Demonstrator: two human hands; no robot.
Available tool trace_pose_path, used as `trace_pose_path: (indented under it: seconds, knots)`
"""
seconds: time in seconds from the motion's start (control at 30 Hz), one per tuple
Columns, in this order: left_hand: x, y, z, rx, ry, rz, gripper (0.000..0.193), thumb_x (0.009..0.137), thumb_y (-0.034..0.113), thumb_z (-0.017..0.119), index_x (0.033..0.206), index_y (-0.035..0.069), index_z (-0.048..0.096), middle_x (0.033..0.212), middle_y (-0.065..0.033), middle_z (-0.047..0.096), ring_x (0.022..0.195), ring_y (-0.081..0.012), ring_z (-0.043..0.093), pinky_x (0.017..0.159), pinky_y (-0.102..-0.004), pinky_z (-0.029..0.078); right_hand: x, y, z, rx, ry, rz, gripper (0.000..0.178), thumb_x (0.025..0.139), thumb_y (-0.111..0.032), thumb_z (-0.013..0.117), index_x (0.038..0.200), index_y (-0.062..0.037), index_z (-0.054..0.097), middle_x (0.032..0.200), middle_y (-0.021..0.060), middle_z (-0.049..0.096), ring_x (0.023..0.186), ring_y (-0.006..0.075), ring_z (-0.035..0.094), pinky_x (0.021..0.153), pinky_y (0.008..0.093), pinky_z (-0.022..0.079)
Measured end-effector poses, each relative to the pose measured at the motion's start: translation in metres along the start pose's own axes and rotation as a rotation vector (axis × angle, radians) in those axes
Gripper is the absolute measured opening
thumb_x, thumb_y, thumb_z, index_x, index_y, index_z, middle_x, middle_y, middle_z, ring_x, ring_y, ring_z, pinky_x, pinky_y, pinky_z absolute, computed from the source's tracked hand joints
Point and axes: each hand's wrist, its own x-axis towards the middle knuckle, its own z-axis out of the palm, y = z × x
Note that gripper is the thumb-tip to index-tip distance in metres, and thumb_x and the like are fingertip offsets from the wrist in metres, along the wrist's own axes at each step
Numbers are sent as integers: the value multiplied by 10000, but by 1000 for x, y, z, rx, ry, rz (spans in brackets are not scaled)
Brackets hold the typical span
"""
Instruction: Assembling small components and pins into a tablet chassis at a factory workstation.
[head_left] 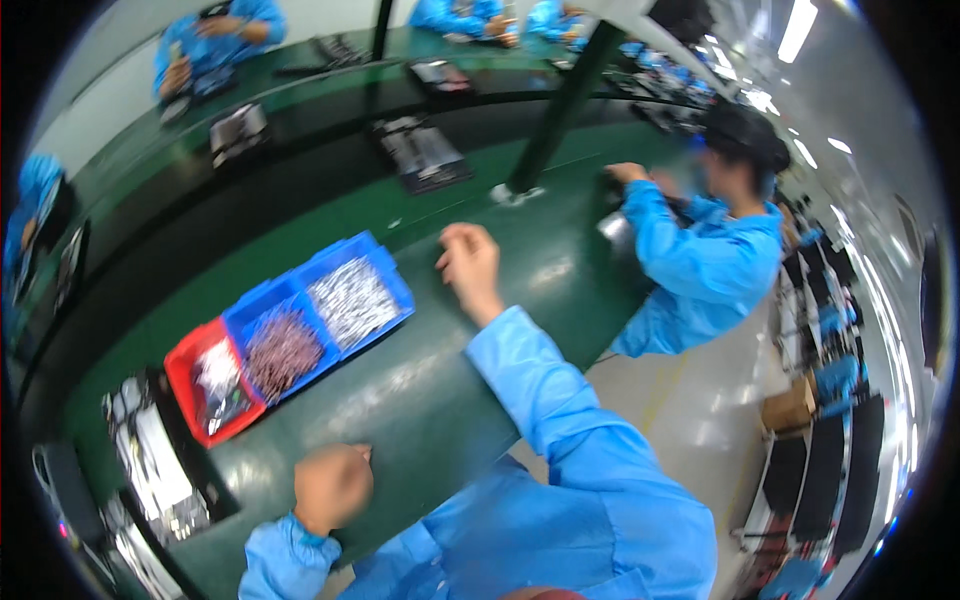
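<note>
My left hand (pixel 334 487) is over the green table near its front edge, blurred, with its fingers curled in; whatever it may hold is hidden. My right hand (pixel 471 265) reaches out over the table to the right of the bins, its fingers loosely bent and a little apart, with nothing seen in it. Between the hands stand joined parts bins. A blue bin (pixel 405 290) at the right contains silvery small parts (pixel 353 302). The middle blue bin (pixel 236 325) carries reddish-brown small parts (pixel 285 352). A red bin (pixel 184 385) at the left has white and dark small packets (pixel 220 385).
Black trays with white and metal parts (pixel 160 465) lie at the left. Beyond the green table (pixel 400 400) runs a dark conveyor (pixel 320 165) carrying trays (pixel 422 153). A green post (pixel 565 110) rises ahead. A co-worker in blue (pixel 705 260) works at the right; others sit across.
</note>
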Motion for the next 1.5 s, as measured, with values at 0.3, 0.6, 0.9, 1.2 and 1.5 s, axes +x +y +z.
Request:
trace_pose_path:
  seconds: [0.3,0.6,0.9,1.2,1.5]
  knots:
    - [6,1,0,8,19,0,99,837,77,760,934,91,772,650,-69,658,523,-208,631,496,-346,491,125,29,20,411,81,229,360,956,-127,662,1158,127,506,1058,215,608,905,330,717,704,386,613]
    - [7,6,-1,52,-38,-113,78,873,110,742,949,109,759,638,-63,654,529,-226,644,502,-359,509,177,40,45,343,73,390,302,953,-244,714,921,2,542,647,38,489,467,126,492,367,270,311]
    - [5,-2,1,-49,14,-167,76,883,94,744,957,83,761,631,-96,619,510,-218,600,489,-358,478,39,-1,3,163,29,299,290,998,-323,695,990,-63,567,636,4,493,445,104,439,376,259,292]
    - [3,-7,6,-90,77,-91,89,891,71,737,976,61,761,611,-80,578,476,-181,509,473,-341,404,-199,-87,-127,-128,5,531,439,1049,-423,604,845,-33,604,554,48,563,375,96,439,350,266,253]
    - [2,23,25,-153,12,-259,205,894,88,736,1089,25,744,701,-97,656,517,-184,595,512,-333,477,-293,-109,-182,-169,-575,1187,443,1047,-362,623,881,42,700,745,124,717,563,159,631,485,259,417]
